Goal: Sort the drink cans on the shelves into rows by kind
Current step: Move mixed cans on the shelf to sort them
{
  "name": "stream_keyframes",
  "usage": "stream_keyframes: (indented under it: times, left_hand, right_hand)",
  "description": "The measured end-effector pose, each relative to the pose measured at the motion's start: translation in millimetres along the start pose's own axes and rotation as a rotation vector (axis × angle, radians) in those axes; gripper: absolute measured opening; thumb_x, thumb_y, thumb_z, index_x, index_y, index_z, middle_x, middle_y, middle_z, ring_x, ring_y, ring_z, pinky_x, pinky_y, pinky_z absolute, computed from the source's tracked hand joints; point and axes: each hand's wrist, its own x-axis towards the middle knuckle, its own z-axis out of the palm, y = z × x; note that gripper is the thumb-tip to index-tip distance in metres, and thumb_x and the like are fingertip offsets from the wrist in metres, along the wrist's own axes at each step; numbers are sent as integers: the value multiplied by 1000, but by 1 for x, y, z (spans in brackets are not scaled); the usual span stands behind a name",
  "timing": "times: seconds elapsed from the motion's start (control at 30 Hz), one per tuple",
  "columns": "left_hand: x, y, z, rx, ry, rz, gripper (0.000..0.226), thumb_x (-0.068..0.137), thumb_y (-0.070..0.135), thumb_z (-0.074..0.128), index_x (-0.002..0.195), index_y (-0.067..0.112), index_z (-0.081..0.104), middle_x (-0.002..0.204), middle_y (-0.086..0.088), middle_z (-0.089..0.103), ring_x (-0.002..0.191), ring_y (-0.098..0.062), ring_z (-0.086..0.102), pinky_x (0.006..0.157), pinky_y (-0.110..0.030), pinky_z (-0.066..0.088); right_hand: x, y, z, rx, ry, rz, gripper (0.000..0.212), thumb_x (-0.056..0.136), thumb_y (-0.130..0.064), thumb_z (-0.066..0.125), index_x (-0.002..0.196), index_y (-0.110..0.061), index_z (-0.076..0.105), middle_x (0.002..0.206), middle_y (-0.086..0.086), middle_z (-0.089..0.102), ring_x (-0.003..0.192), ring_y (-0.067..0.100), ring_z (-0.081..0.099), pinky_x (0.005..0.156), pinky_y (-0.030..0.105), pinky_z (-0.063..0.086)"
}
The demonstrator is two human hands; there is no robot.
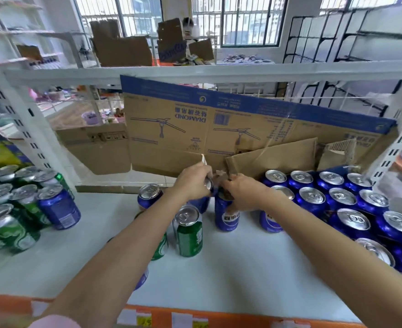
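Mid-sort: left hand grips the top of a blue can, right hand curls round another blue can, both mid-shelf. Next, probably shift them right to the blue rows (green cans go left).

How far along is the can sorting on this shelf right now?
Roughly midway. Done: the blue block stands in rows on the right. In hand: the left hand and right hand each grip a blue can mid-shelf. Left: a loose green can in the middle, and one blue can among the green cans on the left.
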Motion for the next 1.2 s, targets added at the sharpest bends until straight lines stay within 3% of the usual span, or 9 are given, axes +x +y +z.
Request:
stream_keyframes:
  times: [0.07,0.17,0.37,0.5,0.87,0.97,1.07,1.13,1.2]
  left_hand:
    - [-2,7,2,-48,-19,6,27,76,11,69,102,16,64,112,-1,57,104,-23,56,86,-34,46]
    - [-10,24,6,-118,-82,76,46,68,17,81,110,15,63,110,3,57,105,-17,55,86,-27,44]
    - [-33,64,20,-139,-205,376,53,66,17,82,115,19,62,112,7,57,101,-4,50,86,-19,40]
    - [-46,82,30,-211,-292,427,55,71,9,75,122,21,58,119,9,52,108,-4,48,91,-22,43]
    - [-41,67,29,-147,-268,150,60,84,18,68,138,18,43,140,0,41,125,-15,43,96,-24,38]
    - [-42,76,35,-114,-185,59,66,83,43,65,139,17,40,140,-4,42,127,-19,42,96,-31,40]
    - [-46,91,43,118,-92,-78,81,79,66,55,138,15,35,140,-10,38,127,-27,40,94,-38,42]
    - [-45,96,47,154,-84,-108,81,80,64,56,138,12,34,139,-12,37,127,-29,40,94,-38,42]
    - [-43,95,43,51,-128,-39,68,83,47,63,136,12,38,136,-8,39,127,-25,40,95,-36,40]
  right_hand:
    - [-24,1,2,-28,-23,4,75,78,-44,70,137,-17,34,132,8,45,118,27,46,89,33,42]
    - [-59,7,8,-59,-39,45,75,77,-55,65,135,-20,33,126,6,44,113,26,49,77,31,40]
    - [-114,36,12,-60,-132,190,83,74,-58,65,140,-20,31,132,8,41,111,28,52,80,33,46]
    - [-138,53,16,-40,-100,277,78,74,-64,62,131,-17,39,121,6,49,102,25,54,74,30,40]
    - [-150,72,23,195,-72,255,68,81,-54,61,137,-22,37,131,0,48,112,20,51,89,32,46]
    - [-150,73,22,207,-75,257,68,82,-57,59,136,-21,40,128,2,49,111,22,52,89,33,47]
    - [-146,69,25,142,-49,278,70,78,-65,56,128,-18,43,122,4,49,104,22,54,77,33,47]
    - [-143,66,29,120,-36,281,70,78,-66,56,126,-17,42,120,4,49,101,21,54,71,30,43]
    - [-141,68,28,156,-43,274,71,79,-62,58,130,-17,40,124,4,48,104,21,53,76,31,45]
